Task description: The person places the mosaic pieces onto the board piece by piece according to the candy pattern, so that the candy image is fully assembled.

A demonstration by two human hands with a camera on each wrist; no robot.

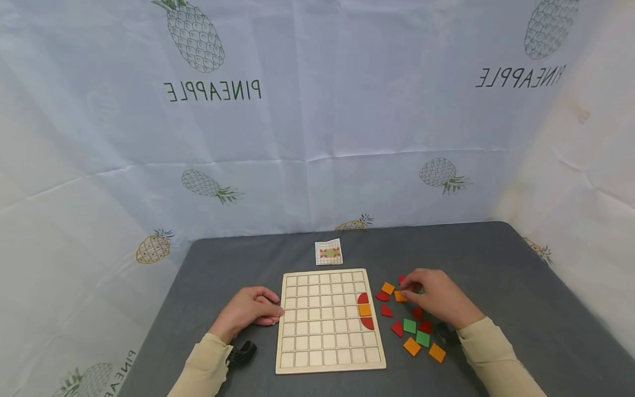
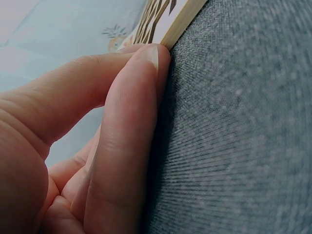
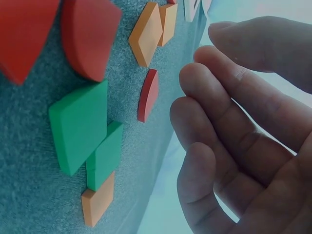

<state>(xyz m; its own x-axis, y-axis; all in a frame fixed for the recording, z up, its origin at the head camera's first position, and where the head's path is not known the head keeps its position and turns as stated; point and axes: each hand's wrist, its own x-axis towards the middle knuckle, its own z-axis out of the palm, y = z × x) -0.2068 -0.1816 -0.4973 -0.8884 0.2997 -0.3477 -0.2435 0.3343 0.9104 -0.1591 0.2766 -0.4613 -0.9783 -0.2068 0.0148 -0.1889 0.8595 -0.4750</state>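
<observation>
The board (image 1: 315, 314) is lying flat on the table (image 1: 223, 259) directly in front of the person, presumably so that both hands are reaching it equally well. The left hand (image 1: 253, 306) is touching the left edge of the board with its fingertips, most likely steadying it against sliding; whether thumb and finger are actually pinching the edge is not showing clearly. The right hand (image 1: 439, 292) is hovering over the loose pieces with fingers loosely bent and no piece visible between the tips; the nearest orange square (image 1: 399, 297) is sitting just under them.

In the rightmost column, an orange square tile (image 1: 364, 310) is occupying a cell between an upper red piece (image 1: 363, 298) and a lower red piece (image 1: 367, 322), the cell lines apparently fixing their alignment. A printed card (image 1: 329, 252) is lying beyond the far edge, probably for viewing without obstructing the grid. Further loose pieces, including a green square (image 1: 409, 326) and a red wedge (image 1: 397, 328), are lying scattered beside the board, seemingly for easy right-hand access
</observation>
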